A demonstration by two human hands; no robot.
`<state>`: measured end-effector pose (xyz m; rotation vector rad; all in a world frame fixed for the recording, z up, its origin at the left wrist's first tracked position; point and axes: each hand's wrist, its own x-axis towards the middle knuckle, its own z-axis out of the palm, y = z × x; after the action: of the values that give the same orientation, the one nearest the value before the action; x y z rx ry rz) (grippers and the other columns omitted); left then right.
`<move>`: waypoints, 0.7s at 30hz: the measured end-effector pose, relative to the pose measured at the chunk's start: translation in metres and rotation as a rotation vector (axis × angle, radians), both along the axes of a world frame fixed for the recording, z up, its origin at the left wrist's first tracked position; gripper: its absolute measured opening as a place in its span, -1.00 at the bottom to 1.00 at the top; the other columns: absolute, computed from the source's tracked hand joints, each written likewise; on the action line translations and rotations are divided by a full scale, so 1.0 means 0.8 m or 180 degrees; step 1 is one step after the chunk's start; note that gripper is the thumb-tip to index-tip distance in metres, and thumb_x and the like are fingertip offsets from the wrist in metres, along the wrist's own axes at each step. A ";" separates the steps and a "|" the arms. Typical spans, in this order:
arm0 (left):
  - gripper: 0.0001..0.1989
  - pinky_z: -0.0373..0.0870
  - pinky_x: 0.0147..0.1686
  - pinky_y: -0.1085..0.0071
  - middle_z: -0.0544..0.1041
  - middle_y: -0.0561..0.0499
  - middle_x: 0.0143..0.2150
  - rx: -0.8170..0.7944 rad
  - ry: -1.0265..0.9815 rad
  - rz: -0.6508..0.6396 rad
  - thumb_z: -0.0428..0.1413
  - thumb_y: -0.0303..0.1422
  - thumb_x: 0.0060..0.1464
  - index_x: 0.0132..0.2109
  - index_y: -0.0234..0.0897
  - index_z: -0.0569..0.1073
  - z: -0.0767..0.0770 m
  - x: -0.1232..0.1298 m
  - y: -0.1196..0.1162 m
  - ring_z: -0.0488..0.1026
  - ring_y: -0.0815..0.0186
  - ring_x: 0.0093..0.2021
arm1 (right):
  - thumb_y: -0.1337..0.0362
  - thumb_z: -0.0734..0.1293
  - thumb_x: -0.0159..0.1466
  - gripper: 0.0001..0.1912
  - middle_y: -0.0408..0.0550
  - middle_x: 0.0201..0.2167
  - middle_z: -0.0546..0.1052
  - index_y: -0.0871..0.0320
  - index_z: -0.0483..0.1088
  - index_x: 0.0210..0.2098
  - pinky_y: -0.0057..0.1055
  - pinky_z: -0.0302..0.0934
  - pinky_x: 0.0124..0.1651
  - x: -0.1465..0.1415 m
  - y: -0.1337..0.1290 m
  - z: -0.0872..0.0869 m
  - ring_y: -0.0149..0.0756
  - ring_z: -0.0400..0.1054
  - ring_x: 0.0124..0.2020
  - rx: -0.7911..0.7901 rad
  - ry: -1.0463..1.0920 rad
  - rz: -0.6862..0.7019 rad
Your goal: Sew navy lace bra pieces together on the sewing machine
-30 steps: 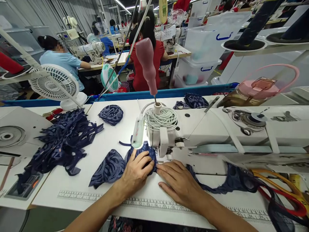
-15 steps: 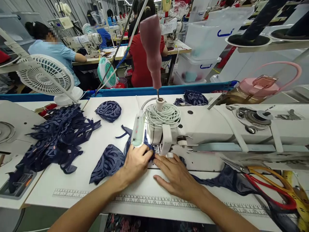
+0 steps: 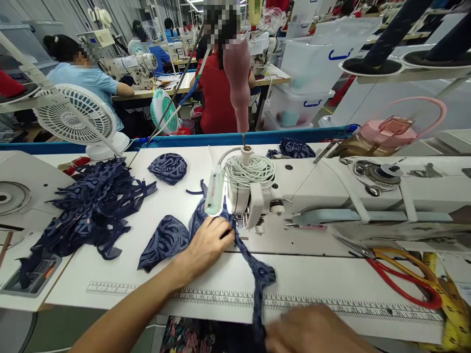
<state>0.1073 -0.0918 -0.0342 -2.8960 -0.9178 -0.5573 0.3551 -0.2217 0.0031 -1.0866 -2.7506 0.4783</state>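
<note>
My left hand (image 3: 209,240) is closed on a navy lace piece (image 3: 197,213) at the needle area of the white sewing machine (image 3: 241,196), with fingers bent and pressed together. From there a narrow navy strip (image 3: 253,262) runs over the table's front edge. Beside the strip's lower end is my right hand (image 3: 305,328), smeared by motion; its fingers cannot be made out. Left of my left hand lies a folded navy lace cup piece (image 3: 165,242), and a similar piece (image 3: 168,168) rests farther back.
A heap of navy strips (image 3: 88,211) covers the left side. Scissors (image 3: 401,274) with orange and red handles and a yellow tape measure (image 3: 456,314) lie at right. A printed ruler (image 3: 312,301) runs along the front. A fan (image 3: 75,115) and co-workers are beyond.
My right hand has left the needle area and moved down to the front edge. The navy strip, which led right toward the scissors, now runs toward me. My left hand stays at the machine.
</note>
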 end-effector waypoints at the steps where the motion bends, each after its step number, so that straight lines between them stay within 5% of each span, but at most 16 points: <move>1: -0.67 0.27 0.13 0.07 0.47 -0.08 -0.16 0.0082 -0.0028 0.0013 -0.10 -0.65 0.16 -0.04 -0.31 0.43 -0.002 0.003 -0.005 0.39 0.24 -0.10 | 0.38 0.20 0.32 -0.77 -0.09 -0.34 0.55 0.05 0.41 -0.10 -0.42 0.35 -0.35 -0.003 0.021 0.004 -0.29 0.44 -0.37 0.0132 0.0133 -0.0202; 3: -0.65 0.26 0.14 0.06 0.48 -0.06 -0.20 0.0083 -0.0107 0.0052 -0.10 -0.66 0.16 -0.01 -0.31 0.42 -0.004 0.005 -0.011 0.40 0.26 -0.14 | 0.59 0.14 0.22 -0.50 0.11 0.01 0.48 0.19 0.30 0.11 -0.32 0.34 -0.06 -0.009 0.068 0.000 -0.18 0.39 -0.02 0.0599 0.0390 -0.0071; 7: -0.55 0.16 0.20 -0.01 0.49 0.00 -0.20 -0.0362 -0.0358 0.0145 -0.09 -0.72 0.05 -0.01 -0.26 0.43 0.000 -0.003 -0.010 0.40 0.30 -0.16 | 0.69 0.14 0.12 -0.38 0.14 0.03 0.46 0.24 0.27 0.14 -0.27 0.34 -0.08 -0.018 0.123 -0.039 -0.19 0.38 -0.03 0.0829 0.0488 0.0311; 11: -0.64 0.07 0.23 -0.08 0.46 0.04 -0.32 -0.0034 -0.0233 0.0222 -0.10 -0.69 0.12 -0.09 -0.27 0.45 0.005 0.001 -0.012 0.38 0.33 -0.27 | 0.70 0.10 0.14 -0.43 0.14 -0.04 0.49 0.28 0.33 0.08 -0.25 0.31 -0.06 -0.022 0.113 -0.057 -0.18 0.35 0.00 0.1025 0.0806 0.0217; 21: -0.67 0.07 0.21 -0.16 0.53 -0.02 -0.25 0.0209 -0.0108 0.0362 -0.08 -0.64 0.15 -0.04 -0.27 0.42 -0.003 0.011 -0.013 0.44 0.25 -0.19 | 0.65 0.16 0.06 -0.38 0.09 0.04 0.49 0.25 0.36 0.10 -0.23 0.20 -0.05 -0.022 0.105 -0.051 -0.18 0.38 -0.06 0.0961 0.0566 -0.0049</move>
<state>0.1164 -0.1018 -0.0364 -2.7637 -1.0405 -0.6169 0.3373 -0.1376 -0.0375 -0.9411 -2.5503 0.1413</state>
